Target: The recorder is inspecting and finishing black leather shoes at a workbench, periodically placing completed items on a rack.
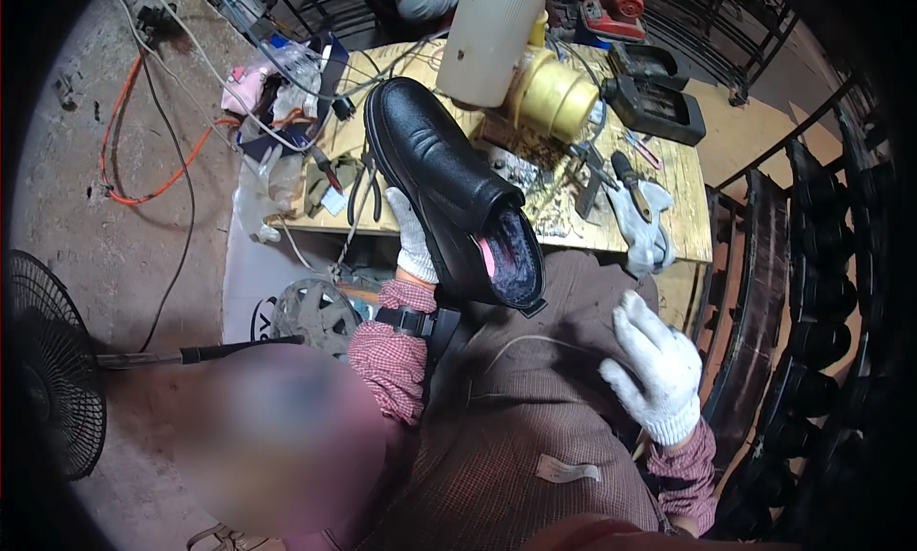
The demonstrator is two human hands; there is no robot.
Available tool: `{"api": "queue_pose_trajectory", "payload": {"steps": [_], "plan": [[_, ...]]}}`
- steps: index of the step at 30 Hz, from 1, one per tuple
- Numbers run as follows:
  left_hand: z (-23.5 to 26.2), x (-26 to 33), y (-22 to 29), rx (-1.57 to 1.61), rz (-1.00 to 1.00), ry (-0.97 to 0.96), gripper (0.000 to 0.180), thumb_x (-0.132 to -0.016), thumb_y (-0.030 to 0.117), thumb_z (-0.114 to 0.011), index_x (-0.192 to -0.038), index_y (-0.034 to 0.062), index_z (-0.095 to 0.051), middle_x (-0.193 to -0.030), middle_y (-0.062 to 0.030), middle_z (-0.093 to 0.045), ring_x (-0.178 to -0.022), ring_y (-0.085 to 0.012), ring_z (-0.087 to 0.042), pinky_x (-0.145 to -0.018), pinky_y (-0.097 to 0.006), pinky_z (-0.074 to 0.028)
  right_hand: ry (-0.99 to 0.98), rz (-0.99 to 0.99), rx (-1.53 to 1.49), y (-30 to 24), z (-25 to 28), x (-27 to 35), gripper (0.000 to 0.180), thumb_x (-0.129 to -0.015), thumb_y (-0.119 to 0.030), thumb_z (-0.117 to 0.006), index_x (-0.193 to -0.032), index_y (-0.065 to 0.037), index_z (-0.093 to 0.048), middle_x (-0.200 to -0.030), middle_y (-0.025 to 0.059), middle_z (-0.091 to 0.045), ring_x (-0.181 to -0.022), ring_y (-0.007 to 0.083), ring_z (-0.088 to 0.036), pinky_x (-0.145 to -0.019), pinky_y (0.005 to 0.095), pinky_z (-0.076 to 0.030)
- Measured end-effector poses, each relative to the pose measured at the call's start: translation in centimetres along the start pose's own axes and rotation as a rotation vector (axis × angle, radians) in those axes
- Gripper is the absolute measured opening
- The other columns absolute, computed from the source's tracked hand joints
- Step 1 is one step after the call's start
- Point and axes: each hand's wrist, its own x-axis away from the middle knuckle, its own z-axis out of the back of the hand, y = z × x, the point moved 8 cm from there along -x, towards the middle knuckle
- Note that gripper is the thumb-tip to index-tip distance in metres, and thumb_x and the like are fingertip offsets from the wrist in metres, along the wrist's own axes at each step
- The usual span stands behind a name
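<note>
A black leather slip-on shoe (444, 174) with a dark fuzzy lining is tilted in front of the workbench, toe up and away, its opening toward me. My left hand (414, 241), in a white knit glove, grips it from the left side; part of the fingers is hidden behind the shoe. My right hand (657, 368), gloved the same way, hovers over the right of my lap with fingers stretched out and nothing in it. Under the shoe's heel, a brown apron (535, 417) covers my lap, with a thin pale strand lying across it.
On the wooden bench (686, 183) are a hammer (594, 180), pincers (366, 193), a wood-handled tool (630, 183) and a grey-white glove (640, 231). A pale tube (492, 40) with a yellow hose (552, 93) hangs above. A fan (53, 370) stands left; racks of black shoes (812, 293) stand right.
</note>
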Motion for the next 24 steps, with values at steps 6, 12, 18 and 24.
{"api": "queue_pose_trajectory", "payload": {"steps": [6,12,18,24], "plan": [[-1.2,-4.0,0.4,0.359,0.058,-0.484,0.101,-0.090,0.086,-0.041,-0.159,0.0120,-0.036,-0.155,-0.0133,-0.048,-0.137,-0.0323,-0.050,-0.120,-0.044,-0.040,0.032,-0.271,-0.025,3.5,-0.8,5.2,0.052,-0.084,-0.022,-0.079,-0.130,-0.003,-0.068,-0.132,0.0217,-0.067,-0.111,0.0355,-0.070,-0.087,0.0402,-0.056],[-5.9,-3.5,-2.0,0.153,0.130,-0.063,0.082,-0.099,0.066,-0.042,-0.148,0.0007,-0.044,-0.145,-0.0230,-0.053,-0.131,-0.0352,-0.056,-0.115,-0.057,-0.042,0.077,-0.369,-0.038,5.8,-1.6,7.5,0.050,-0.083,-0.021,-0.080,-0.129,-0.003,-0.069,-0.130,0.0225,-0.068,-0.111,0.0380,-0.070,-0.092,0.0425,-0.056],[-7.3,-2.0,-0.4,0.206,0.065,-0.158,0.071,-0.103,0.062,-0.042,-0.145,0.0055,-0.051,-0.144,-0.0159,-0.056,-0.132,-0.0303,-0.056,-0.116,-0.050,-0.042,0.014,-0.319,-0.018,5.2,-1.7,5.6,0.054,-0.082,-0.018,-0.080,-0.132,-0.005,-0.066,-0.135,0.0198,-0.065,-0.112,0.0354,-0.069,-0.088,0.0409,-0.055],[-4.6,-1.5,0.1,0.261,0.049,-0.320,0.078,-0.100,0.070,-0.039,-0.149,0.0095,-0.049,-0.145,-0.0133,-0.056,-0.131,-0.0294,-0.057,-0.115,-0.047,-0.043,-0.018,-0.253,-0.050,4.2,-2.5,4.6,0.056,-0.082,-0.015,-0.079,-0.135,-0.005,-0.065,-0.136,0.0184,-0.064,-0.111,0.0348,-0.068,-0.087,0.0406,-0.054]]}}
